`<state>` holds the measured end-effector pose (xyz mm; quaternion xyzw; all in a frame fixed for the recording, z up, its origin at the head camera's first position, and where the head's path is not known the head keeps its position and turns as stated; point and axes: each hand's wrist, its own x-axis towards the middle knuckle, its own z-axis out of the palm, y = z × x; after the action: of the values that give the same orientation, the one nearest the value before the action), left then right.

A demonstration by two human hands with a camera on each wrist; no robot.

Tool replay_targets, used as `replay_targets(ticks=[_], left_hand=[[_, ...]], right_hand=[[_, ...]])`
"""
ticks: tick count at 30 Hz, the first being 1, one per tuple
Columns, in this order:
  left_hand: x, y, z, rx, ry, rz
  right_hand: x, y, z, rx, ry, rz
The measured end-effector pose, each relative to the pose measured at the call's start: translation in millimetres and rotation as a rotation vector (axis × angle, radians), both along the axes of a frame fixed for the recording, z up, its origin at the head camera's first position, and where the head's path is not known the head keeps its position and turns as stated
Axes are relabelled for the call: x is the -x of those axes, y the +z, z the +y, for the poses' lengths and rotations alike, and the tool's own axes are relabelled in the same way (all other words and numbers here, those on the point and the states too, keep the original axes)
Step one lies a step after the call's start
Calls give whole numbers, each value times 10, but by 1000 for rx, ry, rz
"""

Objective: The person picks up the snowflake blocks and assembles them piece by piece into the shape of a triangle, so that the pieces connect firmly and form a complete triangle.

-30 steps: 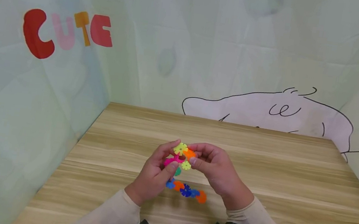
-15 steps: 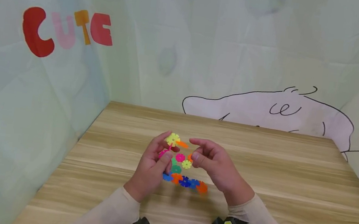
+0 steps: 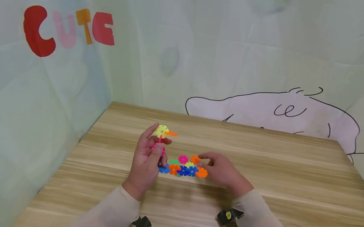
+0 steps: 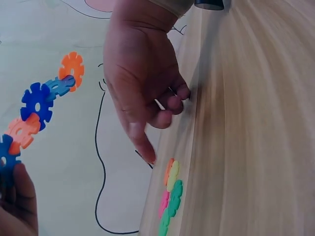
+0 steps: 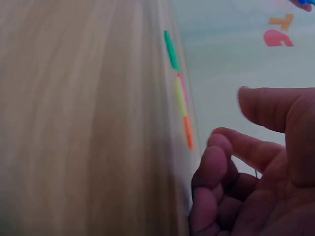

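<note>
My left hand (image 3: 142, 166) holds up a joined chain of notched plastic snowflake discs, pinching it at a pink disc (image 3: 162, 151) under the thumb. Above that point stand a yellow disc (image 3: 162, 131) and an orange disc (image 3: 171, 133) seen edge-on. From the lower fingers a row of blue and orange discs runs right, with a dark blue disc (image 4: 37, 106) in its middle and an orange disc (image 3: 201, 172) at its end. My right hand (image 3: 224, 172) holds nothing; its thumb and fingers are apart in the right wrist view, beside the loose discs on the table.
Loose discs lie on the wooden table (image 3: 266, 156) behind the raised chain: a pink disc (image 3: 183, 159), an orange disc (image 3: 195, 159), a yellow disc (image 4: 173, 176) and green discs (image 4: 175, 198). A printed cloth backdrop (image 3: 160, 68) stands along the table's back and left.
My left hand has moved left and up with the chain, away from the right hand. My right hand has let go of the chain and shifted slightly right and down, its fingers reaching left.
</note>
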<state>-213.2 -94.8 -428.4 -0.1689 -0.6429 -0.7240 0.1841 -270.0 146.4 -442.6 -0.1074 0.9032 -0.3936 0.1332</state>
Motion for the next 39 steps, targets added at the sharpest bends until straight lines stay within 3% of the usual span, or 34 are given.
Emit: replay_targets(ticks=[3,10,16,24,39], left_hand=[[-1,-4,15,-15,-3,12],[14,-42,31,-23,24,41],[20,-50,29,-24,45,64],[12,-39,28,-23,63,59],[6,-30,17,-33,33,39]], right_hand=[[-6,0,-14,-93,35,-17],[-42,55,-18,-151,91,-70],[-28,49,27,-209,47,-45],[-26,81,73,-194,8,-15],[-83,69,71,-240,72,-4]])
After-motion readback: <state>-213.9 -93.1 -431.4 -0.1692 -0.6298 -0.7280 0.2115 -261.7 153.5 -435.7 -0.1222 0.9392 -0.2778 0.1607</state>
